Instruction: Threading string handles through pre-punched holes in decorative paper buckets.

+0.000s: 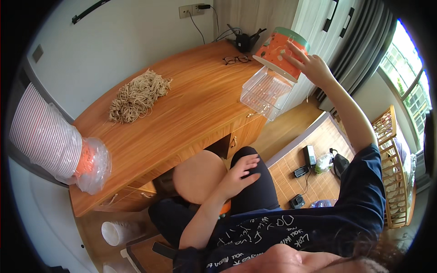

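Up on the right, the right hand (314, 68) is at the bucket (273, 51), two fingers stretched flat along its orange wall; the thumb is hidden, so whether they grip, I can't tell. The bucket tilts upside down, green band on top, white rim below, right over the clear box (264, 93) at the worktop's (191, 104) right end. Green and pale prints dot that orange wall, any wording too small to make out.

Down below, the left hand (241, 175) lies over the right thigh (259, 195), fingers loosely spread, holding nothing, with a round tan disc (198, 177) just beside its wrist.

For lettering, look to the dark shirt (359, 182): white handwritten-style lines run across the chest. Over at the worktop's left end, a stack (48, 132) of nested white tubs leans in plastic wrap, orange showing at its near end, any label there blurred by the film. Mid-worktop sits a heap of tan string (141, 95); toward the back, the glasses (236, 59) lie near a black router (245, 42).
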A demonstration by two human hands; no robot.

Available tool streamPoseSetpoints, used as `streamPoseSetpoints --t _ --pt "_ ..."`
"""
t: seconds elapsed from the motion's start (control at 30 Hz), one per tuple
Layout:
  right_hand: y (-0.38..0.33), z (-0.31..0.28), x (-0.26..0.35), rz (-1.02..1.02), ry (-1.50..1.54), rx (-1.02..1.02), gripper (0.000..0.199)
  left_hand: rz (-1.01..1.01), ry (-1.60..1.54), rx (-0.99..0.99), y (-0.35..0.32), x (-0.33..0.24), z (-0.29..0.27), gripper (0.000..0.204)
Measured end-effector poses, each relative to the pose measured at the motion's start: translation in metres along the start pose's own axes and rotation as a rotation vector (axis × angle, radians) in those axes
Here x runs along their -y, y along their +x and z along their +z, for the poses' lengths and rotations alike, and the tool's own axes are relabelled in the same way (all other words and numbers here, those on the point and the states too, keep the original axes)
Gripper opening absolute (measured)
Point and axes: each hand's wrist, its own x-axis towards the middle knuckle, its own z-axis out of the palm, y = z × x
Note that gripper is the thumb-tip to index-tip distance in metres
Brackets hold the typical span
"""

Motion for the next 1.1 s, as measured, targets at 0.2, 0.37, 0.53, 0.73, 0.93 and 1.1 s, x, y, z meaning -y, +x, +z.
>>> streamPoseSetpoints --t 0.2,0.37,0.53,0.73,0.93,1.1 --pt "0.003 -0.007 -0.003 -0.194 -0.100 -0.071 0.100 -0.282 -0.724 0.121 0.121 0.036 0.028 0.100" --pt "-0.003 -0.008 -0.007 -0.130 -0.091 -0.105 0.098 -0.289 -0.878 -0.009 0.178 0.053 0.037 0.105" --pt "-0.006 -0.003 -0.015 -0.091 -0.090 -0.070 0.097 -0.171 -1.018 -0.081 0.196 0.044 0.034 0.036" --pt "-0.012 0.000 -0.009 0.029 0.063 -0.152 0.083 -0.058 -1.043 -0.127 0.186 0.028 0.006 0.039" --pt "-0.009 -0.031 0.037 0.231 0.687 -0.502 0.090 0.063 -1.012 -0.152 0.166 0.031 -0.027 0.037" --pt "-0.018 -0.063 0.106 0.314 1.333 -0.292 0.101 0.038 -0.707 -0.276 0.087 0.020 -0.047 0.049"
